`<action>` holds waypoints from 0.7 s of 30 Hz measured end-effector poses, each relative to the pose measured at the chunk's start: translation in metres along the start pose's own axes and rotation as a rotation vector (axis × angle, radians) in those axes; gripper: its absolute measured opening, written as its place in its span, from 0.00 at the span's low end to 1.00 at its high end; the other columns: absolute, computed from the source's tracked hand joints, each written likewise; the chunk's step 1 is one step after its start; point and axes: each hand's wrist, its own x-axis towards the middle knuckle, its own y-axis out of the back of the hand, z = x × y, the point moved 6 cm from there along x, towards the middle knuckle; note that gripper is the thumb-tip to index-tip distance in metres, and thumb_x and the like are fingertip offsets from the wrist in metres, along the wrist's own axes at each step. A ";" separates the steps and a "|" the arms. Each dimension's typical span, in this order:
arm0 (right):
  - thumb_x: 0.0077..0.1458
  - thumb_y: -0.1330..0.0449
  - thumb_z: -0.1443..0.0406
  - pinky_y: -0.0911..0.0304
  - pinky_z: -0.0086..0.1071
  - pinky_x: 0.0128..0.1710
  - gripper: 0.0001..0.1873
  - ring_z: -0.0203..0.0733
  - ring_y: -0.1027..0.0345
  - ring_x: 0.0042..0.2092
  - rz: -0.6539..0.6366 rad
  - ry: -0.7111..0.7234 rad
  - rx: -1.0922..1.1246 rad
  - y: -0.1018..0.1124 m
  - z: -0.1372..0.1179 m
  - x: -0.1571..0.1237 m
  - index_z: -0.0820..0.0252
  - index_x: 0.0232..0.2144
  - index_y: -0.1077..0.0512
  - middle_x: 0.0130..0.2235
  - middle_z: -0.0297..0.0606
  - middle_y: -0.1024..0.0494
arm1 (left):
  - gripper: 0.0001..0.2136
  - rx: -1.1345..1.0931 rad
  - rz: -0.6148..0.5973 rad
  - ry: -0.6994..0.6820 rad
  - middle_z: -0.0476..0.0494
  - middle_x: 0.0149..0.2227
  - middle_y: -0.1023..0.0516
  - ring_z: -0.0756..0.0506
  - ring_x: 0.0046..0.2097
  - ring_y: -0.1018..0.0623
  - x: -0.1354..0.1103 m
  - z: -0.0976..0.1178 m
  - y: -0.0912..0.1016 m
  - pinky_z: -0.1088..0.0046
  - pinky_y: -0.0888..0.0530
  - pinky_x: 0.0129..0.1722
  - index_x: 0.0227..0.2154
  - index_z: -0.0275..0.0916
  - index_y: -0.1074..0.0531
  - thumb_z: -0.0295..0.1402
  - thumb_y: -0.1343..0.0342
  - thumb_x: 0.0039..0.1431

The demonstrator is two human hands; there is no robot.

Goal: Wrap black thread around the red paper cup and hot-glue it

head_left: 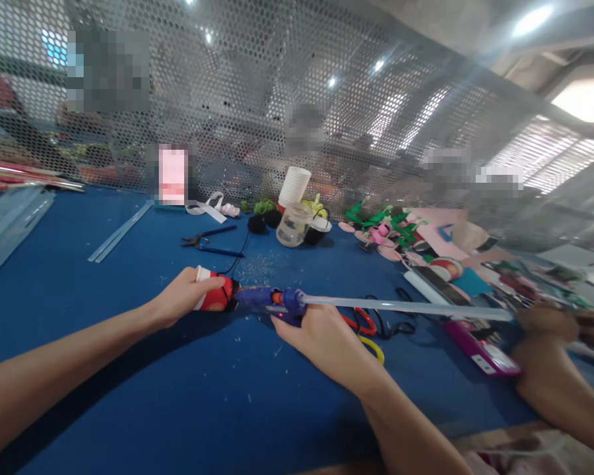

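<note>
My left hand (181, 295) is closed around a red and white paper cup (214, 293) tipped on its side. Black material (234, 294) covers the cup's right end, and a thin black strand runs up from it toward a black yarn ball (257, 224). In my right hand (321, 330) is a blue glue gun (260, 299), its nozzle end at the black part of the cup. Whether they touch I cannot tell. A long clear glue stick (400, 305) juts out of the gun's back to the right. A small red light shows on the gun.
Pliers (212, 241) lie beyond the cup. Behind stand stacked white cups (294, 188) and a clear jar (294, 224). Yellow-handled scissors (373, 349) lie past my right hand. At right are a purple box (485, 349), craft pieces (386, 231) and another person's hand (547, 323).
</note>
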 end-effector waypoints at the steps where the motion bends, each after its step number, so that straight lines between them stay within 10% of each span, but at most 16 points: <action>1: 0.44 0.51 0.69 0.49 0.24 0.22 0.07 0.31 0.44 0.22 0.003 0.005 0.004 0.000 -0.001 0.000 0.62 0.24 0.33 0.23 0.31 0.32 | 0.11 -0.003 0.000 0.006 0.52 0.14 0.33 0.52 0.18 0.34 0.000 0.000 0.000 0.77 0.39 0.19 0.15 0.34 0.34 0.39 0.48 0.40; 21: 0.43 0.50 0.66 0.49 0.26 0.21 0.07 0.32 0.44 0.21 0.001 -0.068 -0.033 0.000 0.004 0.001 0.63 0.19 0.34 0.18 0.31 0.36 | 0.11 0.040 -0.007 -0.014 0.53 0.13 0.38 0.53 0.17 0.39 -0.001 0.002 -0.001 0.77 0.44 0.18 0.13 0.36 0.38 0.38 0.49 0.40</action>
